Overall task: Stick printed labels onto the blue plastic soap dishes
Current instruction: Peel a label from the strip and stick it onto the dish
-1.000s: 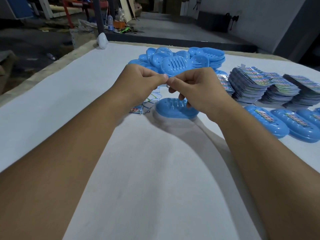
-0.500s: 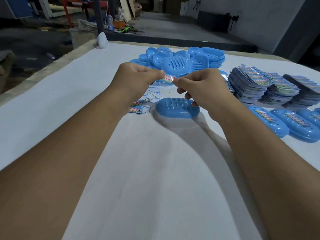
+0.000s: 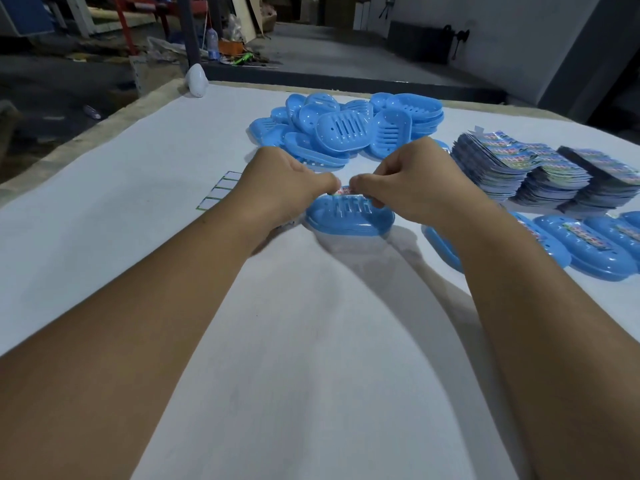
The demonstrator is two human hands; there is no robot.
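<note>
Pinching a small printed label (image 3: 343, 191) between them, the left hand (image 3: 277, 188) and the right hand (image 3: 412, 181) meet just above one blue soap dish (image 3: 349, 216). Each hand grips one end of the label with curled fingers and thumb, so the label spans the narrow gap between the fingertips. Whether the label touches the soap dish cannot be told. This soap dish lies upside down on the white surface (image 3: 311, 341), with its slotted base facing up, and serves as the landmark for all other positions. Beyond the soap dish, toward the far edge of the surface, a loose pile of blue dishes (image 3: 346, 129) lies heaped, several tilted against one another. To the right of the soap dish and slightly beyond it, stacks of printed sheets (image 3: 540, 171) stand side by side. To the right of the soap dish and level with it, a row of labelled dishes (image 3: 585, 247) lies upside down, each with a colourful label along its top; the right forearm hides part of the nearest one. To the left of the soap dish, a white backing strip (image 3: 220, 190) with empty rectangular cells lies flat on the surface, partly covered by the left hand. Far beyond the soap dish, at the far left corner of the surface, a white rounded object (image 3: 196, 81) stands upright.
</note>
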